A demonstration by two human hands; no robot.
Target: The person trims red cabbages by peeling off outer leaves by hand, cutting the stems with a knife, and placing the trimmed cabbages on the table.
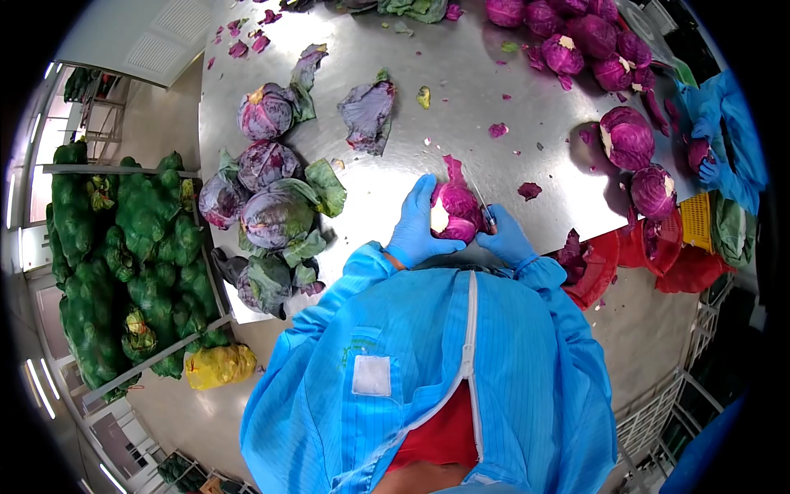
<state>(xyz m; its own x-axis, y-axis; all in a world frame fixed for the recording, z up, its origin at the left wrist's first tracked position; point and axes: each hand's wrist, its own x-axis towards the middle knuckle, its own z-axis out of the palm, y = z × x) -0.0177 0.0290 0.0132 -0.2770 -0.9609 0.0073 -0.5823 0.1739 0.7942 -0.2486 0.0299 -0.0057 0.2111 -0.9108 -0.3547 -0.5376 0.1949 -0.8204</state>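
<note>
My left hand [414, 224], in a blue glove, is wrapped round the left side of a peeled red cabbage [461, 207]. A pale cut patch shows on that cabbage, and a torn purple leaf sticks up from its top. My right hand [508, 239], also gloved, is closed round a knife [490, 217] against the cabbage's right side; the thin blade points up and away from me. Left of my hands, several untrimmed red cabbages [278, 216] with dull outer leaves lie on the metal table [461, 90]. A loose outer leaf [368, 115] lies farther back.
Peeled cabbages [592, 37] are piled at the back right, with two more [627, 138] nearer. A co-worker's blue-gloved hand [714, 174] holds a cabbage at the right. Red baskets [594, 272] and a yellow crate [696, 221] stand below that edge. Green net sacks [90, 288] fill a rack at left.
</note>
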